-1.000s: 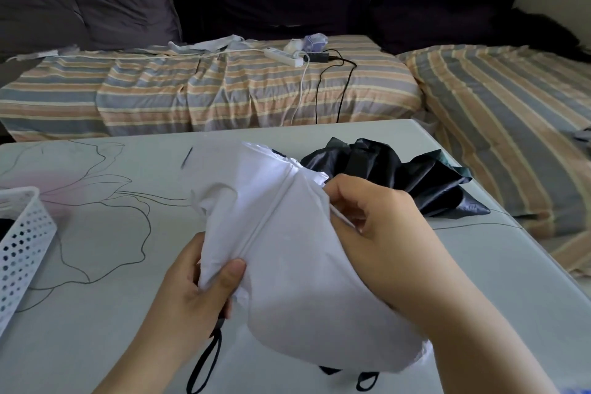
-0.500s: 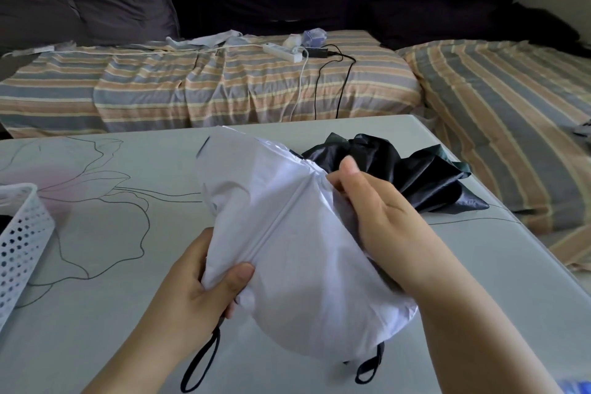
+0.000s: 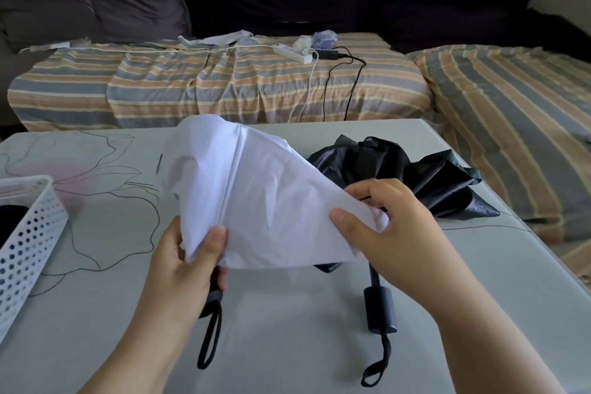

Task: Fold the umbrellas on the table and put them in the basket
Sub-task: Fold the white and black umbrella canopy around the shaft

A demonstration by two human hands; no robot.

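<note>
A white umbrella (image 3: 256,195) is held up above the pale table (image 3: 287,329). My left hand (image 3: 188,265) grips its dark handle and the lower left edge of the canopy, and a black wrist loop hangs below. My right hand (image 3: 393,227) pinches the right edge of the white fabric. A black umbrella (image 3: 415,179) lies crumpled on the table behind my right hand; its handle (image 3: 380,310) and strap lie toward me. A white perforated basket (image 3: 28,246) stands at the left edge with something dark inside.
The table's right edge runs close to the black umbrella. Beyond the table is a sofa with a striped cover (image 3: 224,86), a power strip (image 3: 292,53) and cables on it, and dark cushions behind.
My right hand has pulled the white fabric out to the right and spread the canopy wider. The lifted fabric now uncovers the black umbrella's handle on the table. My left hand has kept its hold.
</note>
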